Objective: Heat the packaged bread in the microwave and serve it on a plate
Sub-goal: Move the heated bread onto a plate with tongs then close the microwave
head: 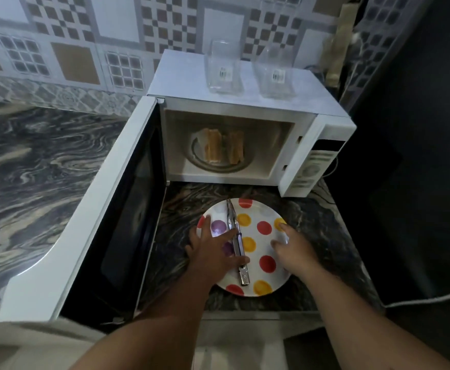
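Now the bread (223,149) sits on the turntable inside the open microwave (245,113), upper centre; both hands rest spread on the dotted plate (267,237), the left hand (213,253) touching the tongs (236,241), the right hand (293,245) gripping nothing; best take the tongs firmly and lift the slices out one by one.

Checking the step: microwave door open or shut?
Open. The door is swung wide to the left, and the bread shows inside on the turntable.
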